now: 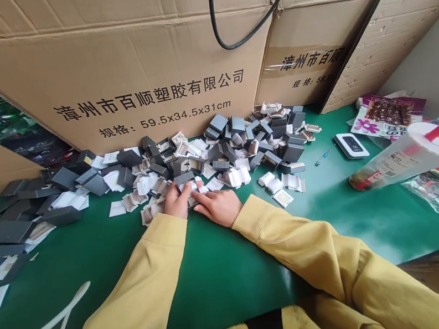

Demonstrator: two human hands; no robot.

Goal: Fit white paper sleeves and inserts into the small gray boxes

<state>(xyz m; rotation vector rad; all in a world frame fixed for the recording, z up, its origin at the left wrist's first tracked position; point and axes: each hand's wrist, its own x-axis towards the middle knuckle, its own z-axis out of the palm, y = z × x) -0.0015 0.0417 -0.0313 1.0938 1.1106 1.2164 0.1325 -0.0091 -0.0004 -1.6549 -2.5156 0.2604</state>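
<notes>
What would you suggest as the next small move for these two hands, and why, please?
Perhaps ease the right hand slightly aside while the left hand steadies the small dark box at its thumb. The right fingers lie close beside that thumb, partly hiding what is between the hands, and other dark boxes and loose white pieces crowd the area just beyond.

Lit fairly brightly and softly, with whitish glare on the green tabletop [237,268] at lower right, deeper shadow along the cardboard [352,30] at upper right, some softness in fine detail among the dark boxes [216,151] at center, and wide-angle stretching of the yellow sleeves [135,291] toward the lower corners.
</notes>
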